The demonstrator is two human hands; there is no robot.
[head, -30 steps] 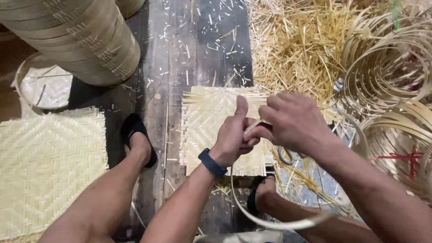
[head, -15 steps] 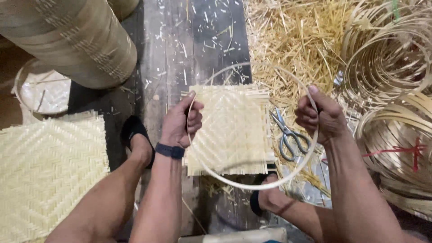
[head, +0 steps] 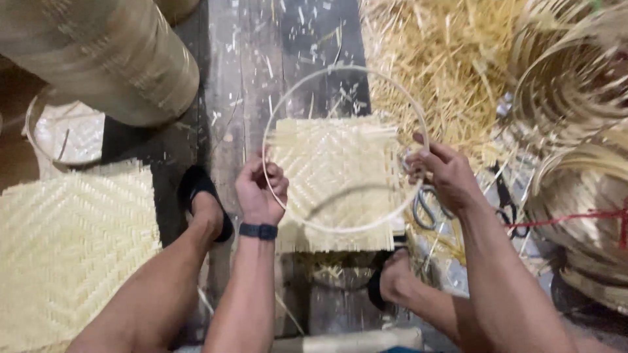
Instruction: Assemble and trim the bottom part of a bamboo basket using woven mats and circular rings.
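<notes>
A thin pale bamboo hoop [head: 340, 68] is held level above a square woven bamboo mat [head: 333, 176] that lies on the dark plank floor. My left hand [head: 261, 189] grips the hoop's left side; a dark band circles that wrist. My right hand [head: 441, 173] pinches the hoop's right side. The hoop casts a curved shadow on the mat. My two feet in dark sandals rest on the floor, one left of the mat [head: 203, 199] and one just below it [head: 386, 281].
A bigger woven mat [head: 65, 248] lies at the left. A tall roll of bamboo strip [head: 111, 59] stands at the top left. Loose straw [head: 432, 59] is heaped at the top right beside coiled bamboo rims [head: 575, 98]. Scissors [head: 425, 206] lie right of the mat.
The hands came apart from a joined grip and the strip sprang out into a full round hoop, which now sits higher and flatter over the mat.
</notes>
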